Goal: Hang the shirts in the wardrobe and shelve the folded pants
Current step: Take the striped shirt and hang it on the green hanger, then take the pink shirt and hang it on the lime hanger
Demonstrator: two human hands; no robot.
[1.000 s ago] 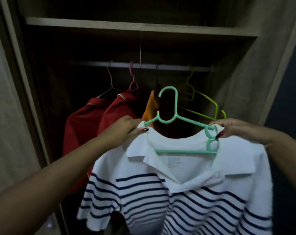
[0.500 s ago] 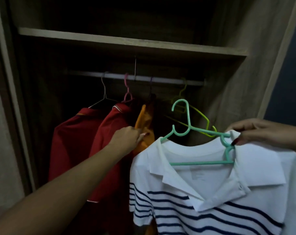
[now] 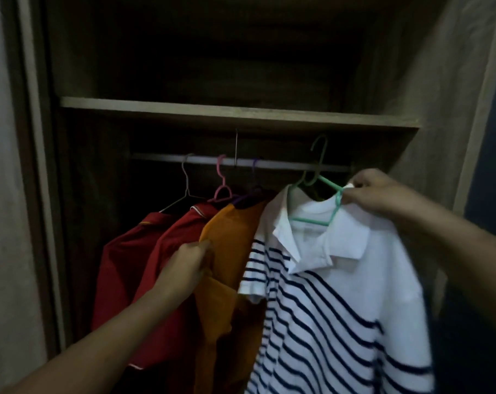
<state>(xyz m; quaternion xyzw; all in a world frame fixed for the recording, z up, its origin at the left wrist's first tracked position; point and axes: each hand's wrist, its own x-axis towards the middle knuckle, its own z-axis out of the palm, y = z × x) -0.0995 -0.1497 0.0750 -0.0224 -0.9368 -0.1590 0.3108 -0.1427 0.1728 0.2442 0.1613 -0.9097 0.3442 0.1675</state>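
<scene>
Right grip [image 3: 380,194]: pinches mint green plastic hanger [image 3: 309,221] bearing white navy-striped polo shirt [image 3: 340,280].
Left grip [image 3: 184,265]: clutches orange fabric shirt [image 3: 229,251].
Done: orange plus two dark red shirts [image 3: 133,265] on pale metal rail [image 3: 283,164].
Remaining: seating hook; pants unseen.

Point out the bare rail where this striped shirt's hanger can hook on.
Bare rail runs from the purple hanger to the hook of the mint hanger held by the right hand. A shorter bare stretch lies left of the wire hanger. Between those, the red shirts and the orange shirt, gripped by the left hand, hang crowded.
</scene>
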